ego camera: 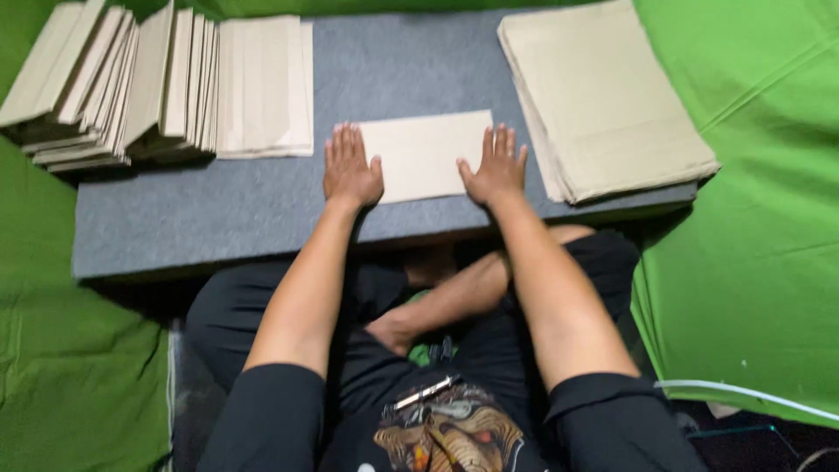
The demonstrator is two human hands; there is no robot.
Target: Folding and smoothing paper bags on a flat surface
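A grey felt-covered board point(245, 210) serves as the counter, lying flat over green cloth point(752, 218) that spreads on every side of it. Along the counter's far left edge sits a row of folded tan paper bundles point(131, 83), fanned and leaning on one another, the rightmost lying flat. At the far right corner rests a thick, squared stack of flat tan paper sheets point(603, 96), its near corner overhanging the counter's right edge. A white cable point(743, 395) crosses the cloth at lower right.

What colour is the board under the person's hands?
Grey, seen in the head view: the board lies on green cloth.
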